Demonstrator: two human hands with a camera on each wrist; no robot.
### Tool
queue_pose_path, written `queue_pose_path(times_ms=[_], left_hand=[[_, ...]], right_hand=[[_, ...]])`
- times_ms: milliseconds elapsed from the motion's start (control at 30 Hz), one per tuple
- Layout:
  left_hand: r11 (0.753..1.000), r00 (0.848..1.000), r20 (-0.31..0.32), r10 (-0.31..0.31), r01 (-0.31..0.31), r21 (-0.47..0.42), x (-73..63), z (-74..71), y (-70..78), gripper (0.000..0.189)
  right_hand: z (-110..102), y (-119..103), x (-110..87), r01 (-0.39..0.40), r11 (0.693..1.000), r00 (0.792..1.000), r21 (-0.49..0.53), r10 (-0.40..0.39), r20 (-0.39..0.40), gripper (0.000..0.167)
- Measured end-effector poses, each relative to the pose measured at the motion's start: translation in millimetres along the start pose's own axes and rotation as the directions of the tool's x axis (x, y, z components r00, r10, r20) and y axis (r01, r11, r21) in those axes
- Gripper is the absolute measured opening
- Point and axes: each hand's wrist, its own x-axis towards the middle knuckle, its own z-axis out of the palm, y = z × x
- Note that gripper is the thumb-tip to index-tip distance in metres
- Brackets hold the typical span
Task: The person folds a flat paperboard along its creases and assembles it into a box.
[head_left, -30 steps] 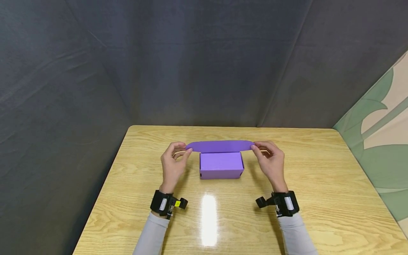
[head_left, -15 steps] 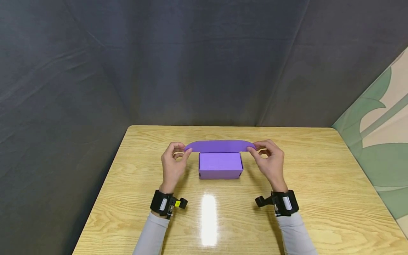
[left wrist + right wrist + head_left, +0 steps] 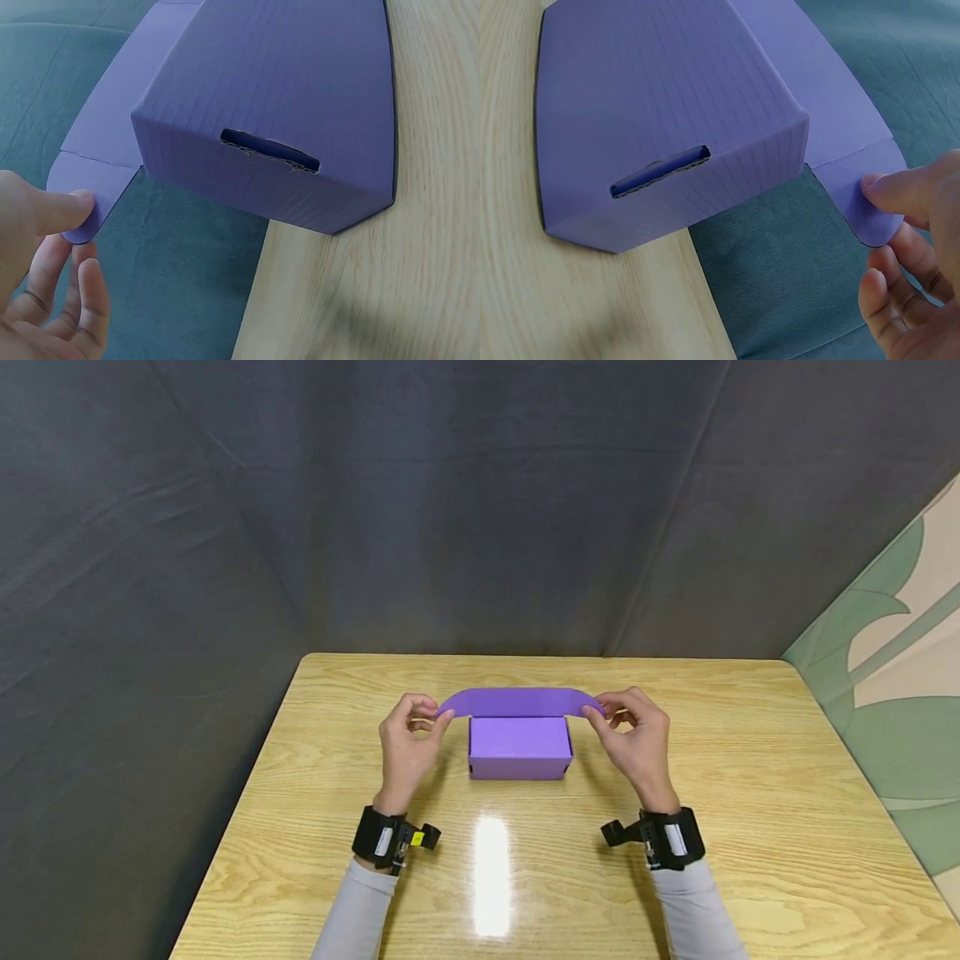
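Observation:
A small purple cardboard box (image 3: 520, 739) sits on the table, its long front flap (image 3: 521, 702) standing out along the far edge. My left hand (image 3: 408, 743) pinches the flap's left side tab (image 3: 94, 180) between thumb and fingers. At the other end, my right hand (image 3: 637, 739) pinches the right side tab (image 3: 859, 184) the same way. Both tabs bend at their creases. Each wrist view shows a narrow slot low on the box's near edge, the left slot (image 3: 270, 150) and the right slot (image 3: 660, 171).
The wooden table (image 3: 315, 877) extends to both sides of the box. Behind it hangs a dark grey curtain (image 3: 480, 510). A leaf-patterned cloth (image 3: 892, 693) borders the table on the right. Each wrist wears a black camera strap.
Both side tabs now bend more at their creases, where the flap looked nearly flat one second ago. My right thumb has shifted slightly inward on its tab. The box stays in place.

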Motion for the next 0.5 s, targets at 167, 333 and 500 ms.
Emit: queue_pose_path(times_ms=[167, 333, 500], left_hand=[[0.998, 0.999, 0.016, 0.035, -0.035, 0.051, -0.2, -2.5, 4.0, 0.02], [0.992, 0.995, 0.037, 0.09, -0.093, 0.088, 0.6, -2.3, 9.5, 0.014], [0.985, 0.992, 0.041, 0.12, -0.124, 0.117, -0.5, -1.4, 11.7, 0.013]], right_hand=[[-2, 5, -0.4, 0.061, 0.997, 0.998, -0.04, -0.06, 0.034, 0.017], [-4, 2, 0.1, 0.102, 0.993, 0.992, -0.055, -0.098, 0.079, 0.013], [-5, -1, 0.4, 0.106, 0.993, 0.988, -0.059, -0.098, 0.121, 0.009]])
